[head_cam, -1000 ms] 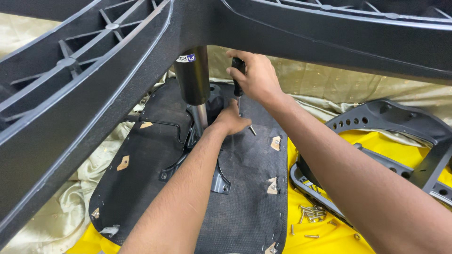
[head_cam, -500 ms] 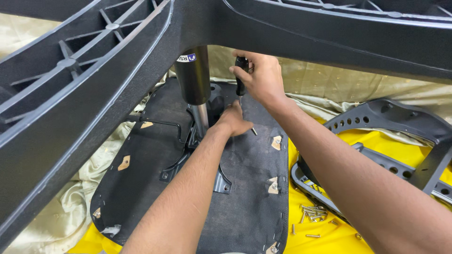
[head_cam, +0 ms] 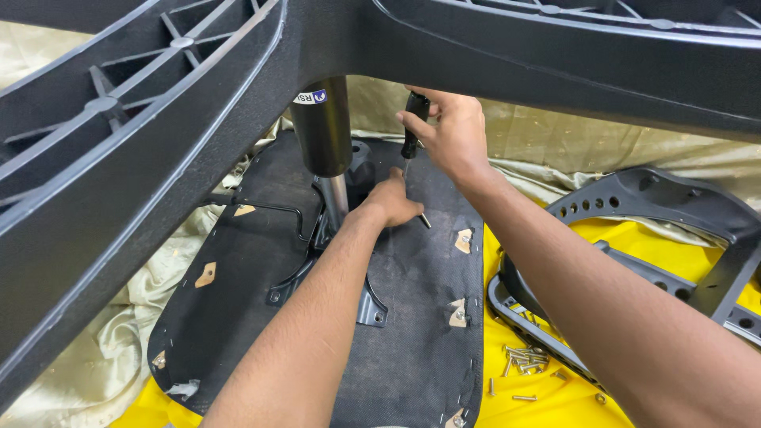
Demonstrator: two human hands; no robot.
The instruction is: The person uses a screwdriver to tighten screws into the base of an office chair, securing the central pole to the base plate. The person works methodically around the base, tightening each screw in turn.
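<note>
right hand [head_cam: 450, 133] grips a black-handled screwdriver [head_cam: 413, 127] upright beside the gas-lift cylinder [head_cam: 323, 127]; left hand [head_cam: 394, 202] rests on the upturned chair seat [head_cam: 261, 261] at its tip, screws [head_cam: 525, 361] lying right of the seat.

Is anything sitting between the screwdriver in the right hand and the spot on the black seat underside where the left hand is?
Nothing visible does. The right hand grips the screwdriver upright, its shaft running straight down to the left hand on the seat underside. The gas-lift column stands beside them, not between.
</note>
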